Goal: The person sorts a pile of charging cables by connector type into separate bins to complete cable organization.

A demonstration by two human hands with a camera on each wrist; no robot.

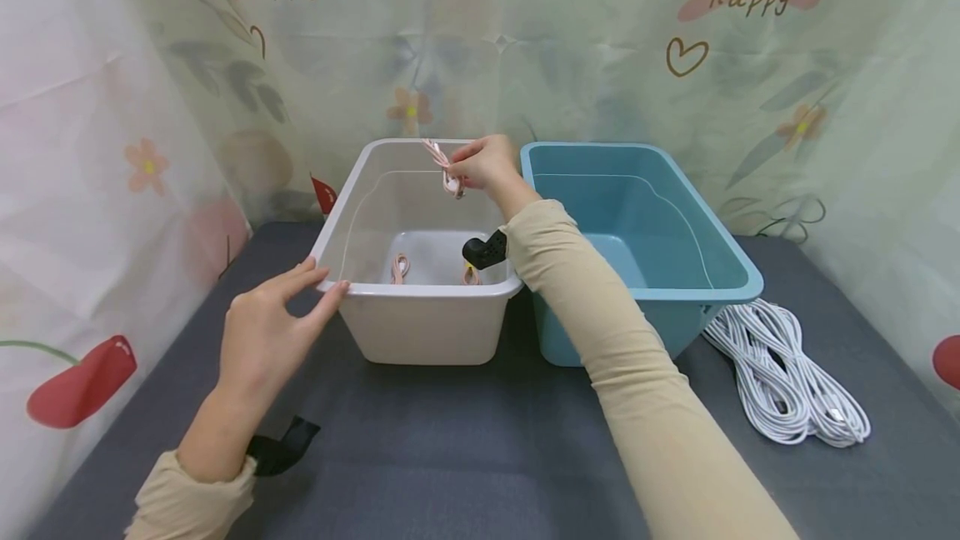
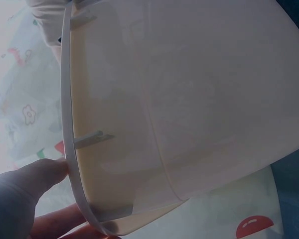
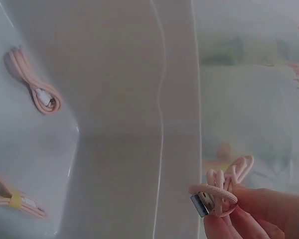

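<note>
Head view shows me the right hand (image 1: 486, 165) raised over the white tub (image 1: 427, 327), near its far rim, with a pink cable (image 1: 453, 182) pinched between thumb and fingers. It is bunched into loops: some stick up to the left of the fingertips, some hang just below them, well above the tub's floor. From the right wrist view I can make out a silver plug (image 3: 200, 205) poking out of the loops, right beside the fingertips.

The left hand (image 1: 262, 332) is lower and closer to the person, well apart from that cable. It grips the tub's near left corner, thumb on the front edge and fingers round the side.

On the tub's floor, below the right hand, lie 2 more pink cables, apart from each other: 1 plain coil (image 1: 401, 267) to the left and 1 banded coil (image 1: 471, 274) to the right, wrapped with a yellow band (image 3: 15, 198).

Just to the right of the white tub stands a blue tub (image 1: 705, 207), the right sleeve (image 1: 592, 298) crossing in front of it. Beyond that, a bundle of white cord (image 1: 795, 390) lies on the dark tablecloth (image 1: 420, 440).
</note>
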